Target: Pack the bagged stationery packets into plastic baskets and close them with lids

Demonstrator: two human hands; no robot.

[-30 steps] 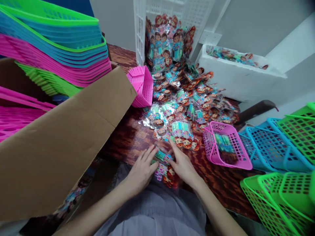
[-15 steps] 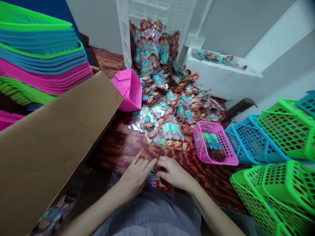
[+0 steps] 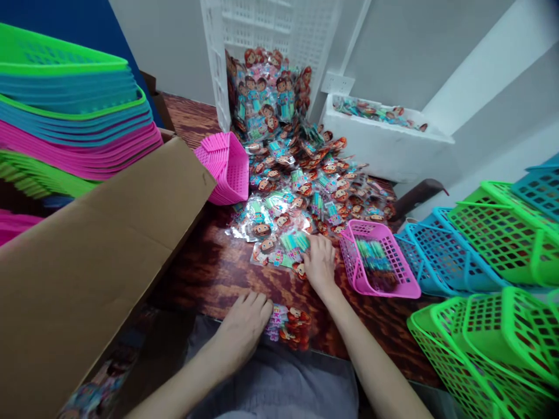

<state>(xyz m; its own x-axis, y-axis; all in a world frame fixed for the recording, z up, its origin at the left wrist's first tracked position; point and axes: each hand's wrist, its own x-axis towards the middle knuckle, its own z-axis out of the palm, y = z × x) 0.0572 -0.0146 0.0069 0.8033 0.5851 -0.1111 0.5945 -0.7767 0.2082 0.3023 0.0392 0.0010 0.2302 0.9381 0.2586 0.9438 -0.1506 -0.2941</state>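
My left hand (image 3: 245,322) rests at the near table edge, fingers curled against a small stack of cartoon-face packets (image 3: 292,326). My right hand (image 3: 321,262) reaches forward and lies on packets (image 3: 292,244) at the near edge of a big pile of packets (image 3: 305,174); its fingers bend down over them. A pink basket (image 3: 378,259) with a few packets inside stands just right of my right hand.
A cardboard flap (image 3: 96,256) juts in from the left under stacked green, blue and pink baskets (image 3: 74,116). Another pink basket (image 3: 225,166) lies tipped beside the pile. Blue baskets (image 3: 445,250) and green baskets (image 3: 493,337) crowd the right. A white crate (image 3: 271,35) and a white foam box (image 3: 388,139) stand behind.
My right hand left the small stack and moved forward onto the packets at the pile's near edge. My left hand stayed by the stack. The view shifted slightly.
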